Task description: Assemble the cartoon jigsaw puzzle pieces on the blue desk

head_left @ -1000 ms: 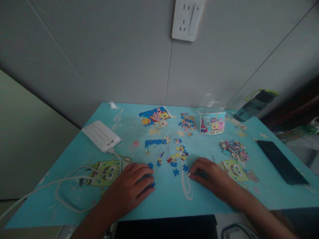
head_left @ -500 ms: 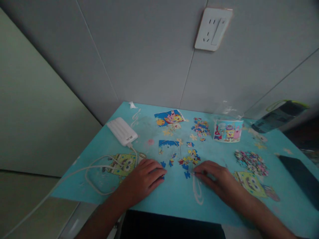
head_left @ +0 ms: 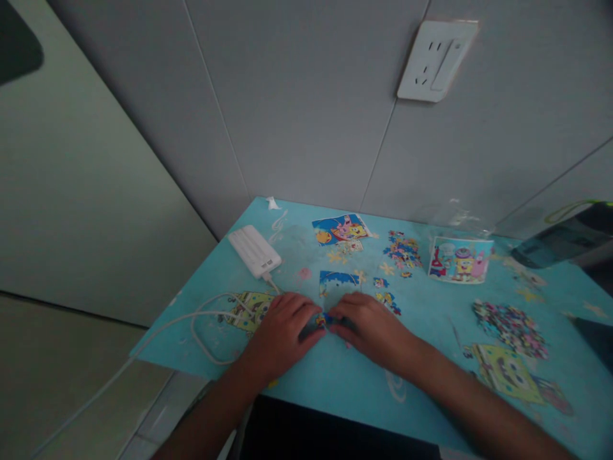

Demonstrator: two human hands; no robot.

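Observation:
My left hand (head_left: 291, 326) and my right hand (head_left: 368, 327) almost meet low over the table. Small blue-and-red jigsaw puzzle pieces (head_left: 321, 319) show between their fingertips; both hands are closed on them, thumb against fingers. Just beyond lies a partly joined blue puzzle border (head_left: 339, 277). A cluster of yellow and blue pieces (head_left: 390, 301) peeks out past my right hand, which covers the rest of it. One loose piece (head_left: 380, 282) rests a little farther back.
A white power bank (head_left: 255, 250) with a cable (head_left: 215, 313) lies at left. Toward the wall are a picture card (head_left: 341, 230) and a pile of pieces (head_left: 403, 249). A cartoon-printed pack (head_left: 460, 260), another pile (head_left: 510, 327), a bottle (head_left: 550, 243) and a dark flat object (head_left: 596, 342) are at right.
My right hand has moved left, up to my left hand, with puzzle pieces now between their fingertips. The head view has turned a little to the left.

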